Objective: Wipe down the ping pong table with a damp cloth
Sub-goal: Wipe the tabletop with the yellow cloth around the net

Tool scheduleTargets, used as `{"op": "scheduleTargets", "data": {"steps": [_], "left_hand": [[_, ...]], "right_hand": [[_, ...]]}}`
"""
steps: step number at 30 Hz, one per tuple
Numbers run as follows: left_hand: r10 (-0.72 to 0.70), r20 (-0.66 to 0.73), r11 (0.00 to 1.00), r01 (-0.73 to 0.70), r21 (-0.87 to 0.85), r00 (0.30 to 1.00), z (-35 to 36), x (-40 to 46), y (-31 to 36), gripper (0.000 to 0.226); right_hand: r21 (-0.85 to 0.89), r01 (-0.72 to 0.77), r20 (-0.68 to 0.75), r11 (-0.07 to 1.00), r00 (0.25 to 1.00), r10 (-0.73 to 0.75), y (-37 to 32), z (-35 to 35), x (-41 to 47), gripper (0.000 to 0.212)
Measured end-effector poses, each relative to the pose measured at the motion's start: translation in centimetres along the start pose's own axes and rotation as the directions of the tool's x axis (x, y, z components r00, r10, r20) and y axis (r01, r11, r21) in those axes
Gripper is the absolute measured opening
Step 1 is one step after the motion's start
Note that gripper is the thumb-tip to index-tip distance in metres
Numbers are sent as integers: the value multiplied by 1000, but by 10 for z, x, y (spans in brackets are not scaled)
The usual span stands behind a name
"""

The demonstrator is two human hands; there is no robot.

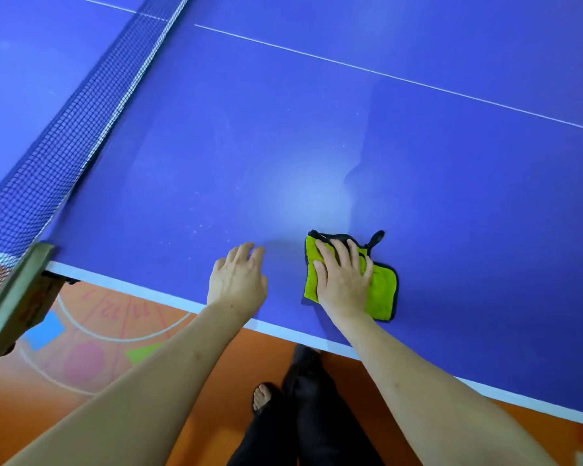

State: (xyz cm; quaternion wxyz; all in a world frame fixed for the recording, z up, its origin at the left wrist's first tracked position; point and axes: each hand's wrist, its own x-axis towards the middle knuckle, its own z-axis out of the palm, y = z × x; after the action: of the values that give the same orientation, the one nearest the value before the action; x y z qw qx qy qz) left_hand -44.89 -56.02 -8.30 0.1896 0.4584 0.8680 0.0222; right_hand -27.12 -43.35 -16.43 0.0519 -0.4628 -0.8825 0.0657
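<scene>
The blue ping pong table [317, 136] fills most of the view, its white near edge running from lower left to lower right. A lime-green cloth [382, 290] with black trim and a black loop lies flat close to that edge. My right hand [342, 280] presses on the cloth with spread, straight fingers. My left hand [238, 279] rests palm down on the bare table just left of the cloth, fingers relaxed, holding nothing. A duller streak with a wavy border shows on the surface beyond the cloth.
The dark net [81, 129] crosses the table at the left, clamped by a grey post [17, 297] at the near edge. A white centre line [384, 74] runs across the far half. Below are an orange patterned floor [91, 348], dark trouser legs and a bare foot [261, 396].
</scene>
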Motion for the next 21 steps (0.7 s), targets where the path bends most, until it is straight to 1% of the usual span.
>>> {"op": "scheduleTargets", "data": {"steps": [4, 7, 10, 12, 16, 21], "left_hand": [[16, 17, 1000, -16, 11, 1000, -13, 26, 2, 52], [24, 10, 1000, -24, 15, 1000, -27, 56, 4, 51], [34, 6, 999, -34, 17, 999, -40, 92, 10, 52], [44, 7, 999, -44, 11, 999, -46, 118, 15, 51], [62, 21, 998, -63, 16, 998, -56, 167, 26, 51], [88, 20, 996, -88, 21, 996, -68, 227, 38, 51]], "right_hand": [[93, 24, -159, 995, 987, -9, 4, 5, 20, 35], [194, 12, -215, 981, 976, 31, 6, 5, 55, 33], [216, -4, -280, 976, 958, 66, 7, 3, 86, 30], [178, 0, -290, 984, 956, 53, 6, 6, 101, 27], [105, 15, -254, 994, 967, 13, 5, 16, 139, 29], [108, 44, -231, 993, 973, -18, 15, 19, 240, 32]]}}
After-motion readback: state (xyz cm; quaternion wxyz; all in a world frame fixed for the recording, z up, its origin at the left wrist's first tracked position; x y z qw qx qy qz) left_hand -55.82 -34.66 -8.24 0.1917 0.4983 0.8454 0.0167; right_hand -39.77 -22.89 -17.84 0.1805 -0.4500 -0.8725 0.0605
